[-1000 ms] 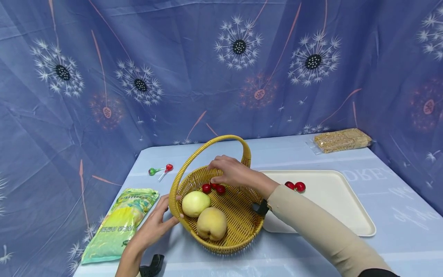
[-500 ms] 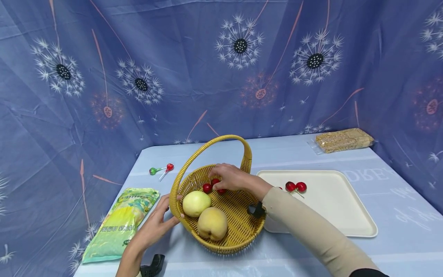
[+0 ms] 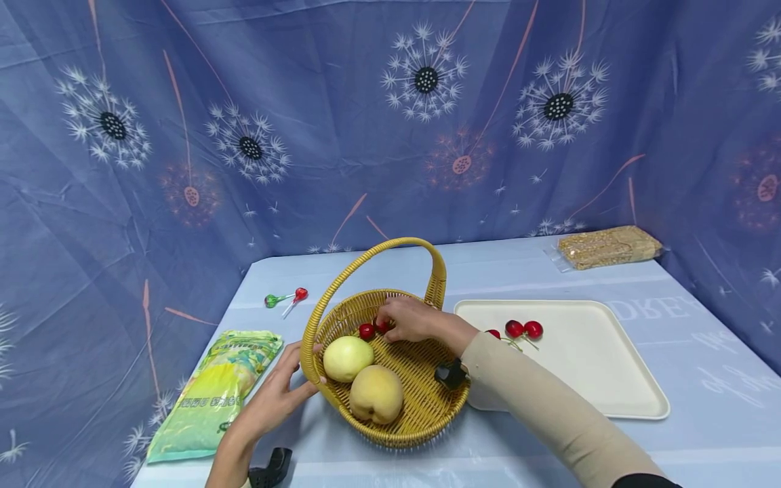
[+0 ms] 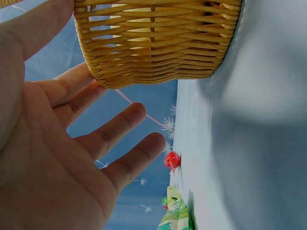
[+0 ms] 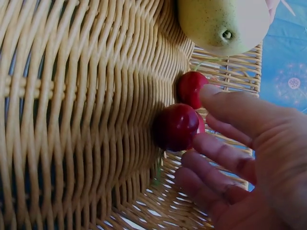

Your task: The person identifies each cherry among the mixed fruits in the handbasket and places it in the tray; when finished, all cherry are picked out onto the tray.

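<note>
Where the right hand [image 3: 410,318] reaches into the woven basket [image 3: 421,400], a pair of red cherries [image 3: 372,329] is met by its fingertips [image 5: 218,98] on the basket floor, toward the far rim. In the right wrist view, the cherries [image 5: 180,122] are seen pressed between the fingertips and the wicker; whether they are truly pinched or only touched cannot be told. The grip of this hand is narrow, with the fingers gently bent around the fruit.

Just beside the cherries, a pale green pear [image 3: 348,358] is seen lying in the basket, and a yellow peach [image 3: 376,394] is placed nearer the person, touching or almost touching the pear. The basket is crossed by a tall arched handle [image 3: 378,254].

The left side of the basket rim is steadied by the left hand [image 3: 274,400], with the thumb laid over the rim by the handle's foot. In the left wrist view, its fingers [image 4: 115,129] are shown straight and spread under the basket wall [image 4: 153,43], so the grip is wide and nothing is enclosed.

To the right of the basket, a cream tray [image 3: 604,366] is set on the pale blue surface [image 3: 702,440], and more red cherries [image 3: 523,329] are held in it near its left end. To the left, a green and yellow food packet [image 3: 210,396] is laid, with two lollipops [image 3: 283,299], one green and one red, beyond it. A clear bag of brown grain bars [image 3: 610,247] is placed at the far right corner. A blue cloth printed with dandelions [image 3: 244,146] is hung behind.
</note>
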{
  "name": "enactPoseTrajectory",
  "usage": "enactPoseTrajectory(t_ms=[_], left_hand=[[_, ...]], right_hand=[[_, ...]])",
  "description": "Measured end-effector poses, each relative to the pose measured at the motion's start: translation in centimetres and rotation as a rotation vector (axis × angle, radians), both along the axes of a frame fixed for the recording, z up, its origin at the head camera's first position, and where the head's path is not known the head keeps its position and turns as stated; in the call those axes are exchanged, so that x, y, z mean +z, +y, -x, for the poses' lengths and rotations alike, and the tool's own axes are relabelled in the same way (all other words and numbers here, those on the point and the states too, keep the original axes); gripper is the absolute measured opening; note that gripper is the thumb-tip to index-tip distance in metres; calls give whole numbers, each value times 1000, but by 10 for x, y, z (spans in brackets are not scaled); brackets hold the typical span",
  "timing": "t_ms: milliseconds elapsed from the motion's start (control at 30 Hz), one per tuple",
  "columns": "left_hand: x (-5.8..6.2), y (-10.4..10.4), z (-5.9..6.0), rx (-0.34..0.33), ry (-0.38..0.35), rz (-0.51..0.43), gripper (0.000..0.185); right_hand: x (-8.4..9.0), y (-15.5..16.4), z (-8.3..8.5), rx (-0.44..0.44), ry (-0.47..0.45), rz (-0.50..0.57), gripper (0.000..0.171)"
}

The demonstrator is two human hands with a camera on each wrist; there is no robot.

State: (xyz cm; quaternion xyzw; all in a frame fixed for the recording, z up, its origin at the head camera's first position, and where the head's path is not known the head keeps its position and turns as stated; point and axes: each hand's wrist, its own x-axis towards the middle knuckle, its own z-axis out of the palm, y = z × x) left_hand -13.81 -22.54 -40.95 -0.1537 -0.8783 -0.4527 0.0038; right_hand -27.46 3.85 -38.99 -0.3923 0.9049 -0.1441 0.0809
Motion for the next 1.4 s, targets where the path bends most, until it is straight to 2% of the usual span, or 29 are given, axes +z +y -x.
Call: enactPoseTrajectory(t_ms=[433,933,1133,1400], left_hand=[[0,0,0,3,4,6,57],[0,0,0,9,0,9,57],[0,0,0,5,-2,11,58],[2,1,0,41,-24,35,58]], right_hand=[[-5,2,-1,22,-55,-70,28],[-5,2,-1,32,-47,-52,30],[9,3,-4,13,-84,6,31],[36,12,-14,-9,-106,90,31]])
